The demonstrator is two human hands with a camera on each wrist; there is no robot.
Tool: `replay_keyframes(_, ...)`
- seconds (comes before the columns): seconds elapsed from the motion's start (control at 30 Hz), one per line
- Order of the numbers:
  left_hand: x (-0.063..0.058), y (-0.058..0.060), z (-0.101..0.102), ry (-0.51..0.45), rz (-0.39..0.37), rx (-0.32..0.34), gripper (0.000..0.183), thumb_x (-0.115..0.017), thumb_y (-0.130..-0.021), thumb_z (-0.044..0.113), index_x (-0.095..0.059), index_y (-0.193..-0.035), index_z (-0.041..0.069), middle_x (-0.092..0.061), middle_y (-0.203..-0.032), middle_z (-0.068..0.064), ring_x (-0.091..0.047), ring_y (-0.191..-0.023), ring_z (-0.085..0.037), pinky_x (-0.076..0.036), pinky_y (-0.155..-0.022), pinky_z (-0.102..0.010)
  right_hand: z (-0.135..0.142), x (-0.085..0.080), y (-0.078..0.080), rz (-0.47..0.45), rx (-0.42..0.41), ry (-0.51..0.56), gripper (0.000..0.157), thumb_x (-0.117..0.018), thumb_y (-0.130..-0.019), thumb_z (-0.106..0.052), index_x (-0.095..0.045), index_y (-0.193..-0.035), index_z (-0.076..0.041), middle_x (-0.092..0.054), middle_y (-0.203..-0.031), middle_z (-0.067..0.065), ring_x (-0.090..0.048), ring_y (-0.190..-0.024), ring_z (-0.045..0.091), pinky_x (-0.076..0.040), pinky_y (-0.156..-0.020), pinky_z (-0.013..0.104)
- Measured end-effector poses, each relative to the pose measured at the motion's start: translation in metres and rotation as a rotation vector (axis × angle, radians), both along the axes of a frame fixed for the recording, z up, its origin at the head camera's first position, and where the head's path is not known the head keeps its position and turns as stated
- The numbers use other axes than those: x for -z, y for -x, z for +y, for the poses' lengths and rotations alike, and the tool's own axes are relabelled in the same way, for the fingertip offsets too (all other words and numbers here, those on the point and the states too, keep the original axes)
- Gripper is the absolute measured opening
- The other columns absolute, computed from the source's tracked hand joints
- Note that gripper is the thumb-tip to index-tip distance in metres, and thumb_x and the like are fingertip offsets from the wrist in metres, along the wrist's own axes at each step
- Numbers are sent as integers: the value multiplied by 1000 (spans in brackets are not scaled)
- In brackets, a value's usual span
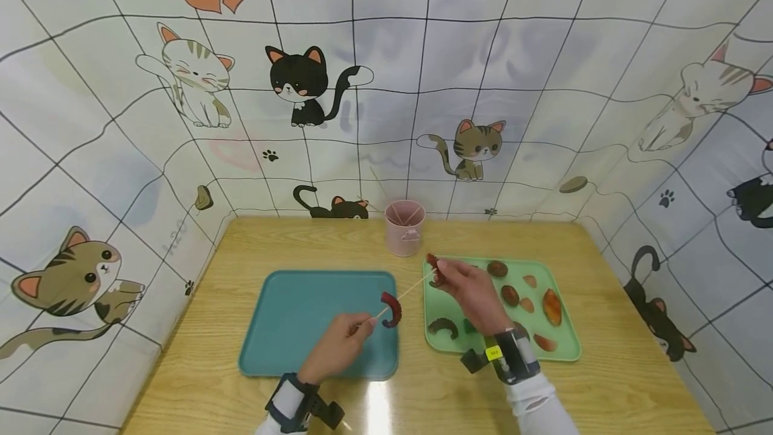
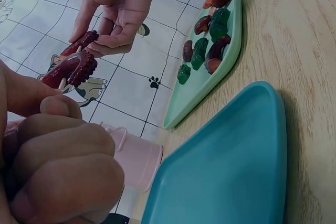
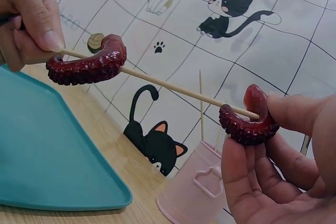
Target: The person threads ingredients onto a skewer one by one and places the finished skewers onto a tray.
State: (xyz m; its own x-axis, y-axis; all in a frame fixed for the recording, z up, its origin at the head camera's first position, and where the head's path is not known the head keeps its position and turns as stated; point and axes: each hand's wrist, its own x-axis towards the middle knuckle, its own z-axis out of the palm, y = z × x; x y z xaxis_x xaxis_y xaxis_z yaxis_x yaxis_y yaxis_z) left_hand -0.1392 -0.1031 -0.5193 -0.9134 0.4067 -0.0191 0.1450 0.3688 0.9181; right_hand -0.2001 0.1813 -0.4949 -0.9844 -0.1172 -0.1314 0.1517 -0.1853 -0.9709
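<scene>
My left hand (image 1: 339, 346) grips a thin wooden skewer (image 3: 173, 87) near one end, above the blue tray. A dark red octopus tentacle piece (image 3: 92, 67) is threaded on it close to my left fingers. Between thumb and fingers my right hand (image 1: 476, 295) pinches a second curled tentacle piece (image 3: 250, 130) over the green tray. The skewer's far tip touches this second piece and enters one side of its curl; how deep it goes is hard to tell. In the left wrist view, the threaded tentacle (image 2: 71, 70) partly overlaps the other one.
A blue tray (image 1: 314, 314) lies at left on the wooden table (image 1: 199, 354). The green tray (image 1: 568, 348) at right bears several toy-like food pieces, brown, orange and green. Behind them stands a pink bucket (image 1: 403, 237) with skewers in it, before a cat-patterned cloth wall.
</scene>
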Motion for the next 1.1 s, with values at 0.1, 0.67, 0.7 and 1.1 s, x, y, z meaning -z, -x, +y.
replay_keyframes(0.1, 0, -1, 0, 0, 11, -1, 42, -49, -110, 20, -44, -69, 11, -28, -57, 8, -25, -46, -4, -26, -48, -21, 0, 0, -2, 0, 0, -2, 46, -70, -99, -27, -63, -132, 5, -70, -111, 2, -69, -102, 18, -57, -96, 30)
replay_keyframes(0.67, -2, -4, 3, -21, 35, 5, 46, -50, -109, 28, -42, -68, 10, -30, -58, 6, -25, -47, 0, -25, -50, -20, -5, 2, -10, -19, 34, 10, 42, -70, -99, -24, -64, -128, 5, -67, -105, 2, -68, -102, 20, -57, -95, 31)
replay_keyframes(0.7, -1, -4, 3, -26, 35, 5, 46, -50, -109, 27, -42, -68, 9, -30, -58, 6, -25, -47, 0, -25, -49, -20, -6, 2, -10, -18, 36, 9, 43, -70, -99, -24, -64, -128, 6, -67, -105, 2, -68, -103, 21, -57, -95, 31)
replay_keyframes(1.1, -1, -4, 2, -13, 35, 22, 45, -48, -110, 27, -43, -69, 10, -32, -59, 6, -27, -48, 0, -26, -50, -20, -13, 8, -11, -33, 51, 34, 38, -71, -98, -24, -66, -123, 3, -68, -104, 3, -67, -98, 17, -57, -93, 31)
